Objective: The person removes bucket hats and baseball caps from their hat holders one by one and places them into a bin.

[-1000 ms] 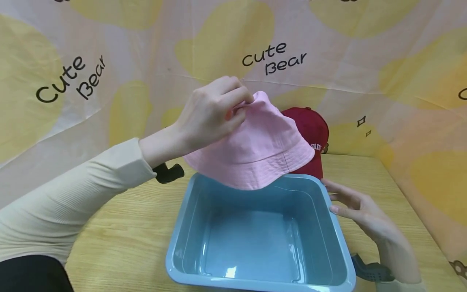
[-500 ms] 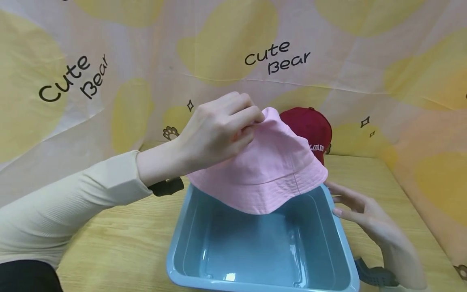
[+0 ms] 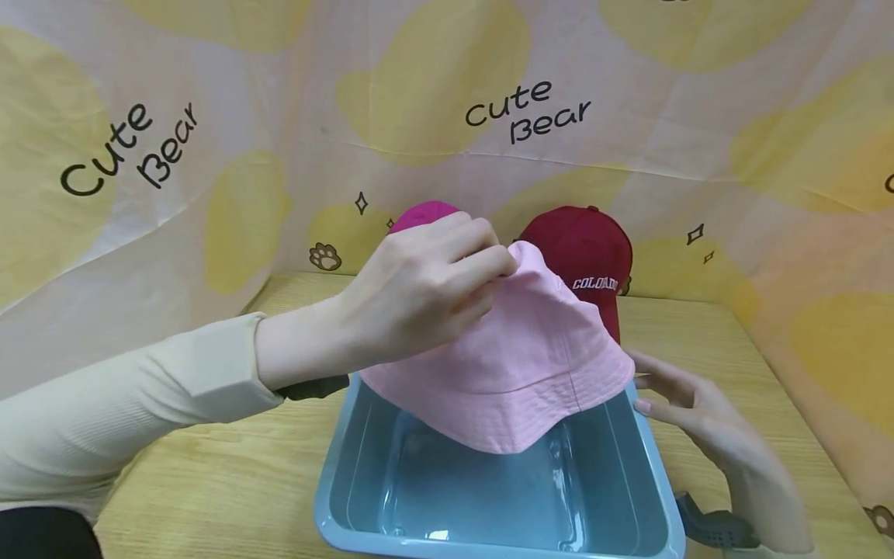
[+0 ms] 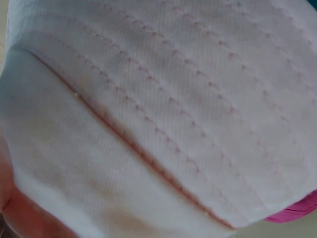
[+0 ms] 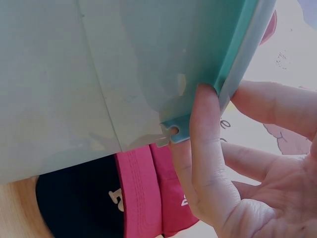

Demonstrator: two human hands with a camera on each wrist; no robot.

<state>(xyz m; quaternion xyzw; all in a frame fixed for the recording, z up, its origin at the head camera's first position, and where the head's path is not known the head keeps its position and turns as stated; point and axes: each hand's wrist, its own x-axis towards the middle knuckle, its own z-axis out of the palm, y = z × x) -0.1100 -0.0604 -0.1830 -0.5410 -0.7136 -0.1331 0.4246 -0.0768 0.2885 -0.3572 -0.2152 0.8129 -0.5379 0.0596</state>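
Observation:
A pink bucket hat [image 3: 531,373] hangs by its crown from my left hand [image 3: 433,291], which pinches the fabric between thumb and fingers. Its brim spreads over the far part of a light blue plastic basin [image 3: 653,458], overlapping the right rim in the head view. The stitched brim [image 4: 188,89] fills most of the left wrist view. My right hand [image 3: 698,415] is at the basin's right rim near the far corner. In the right wrist view, its thumb and a finger [image 5: 205,119] pinch the rim's edge from either side, against the outer wall [image 5: 59,89].
Behind the basin stands a dark red cap [image 3: 576,241] lettered COLORADO. A magenta hat [image 3: 422,213] shows partly behind my left hand. Low in the right wrist view is a dark cap [image 5: 79,198]. A patterned cloth [image 3: 670,132] backs the wooden table [image 3: 230,481].
My left hand has lowered the pink bucket hat and brought it nearer, over the basin. The magenta hat and more of the red cap have come into view. My right hand stays at the rim.

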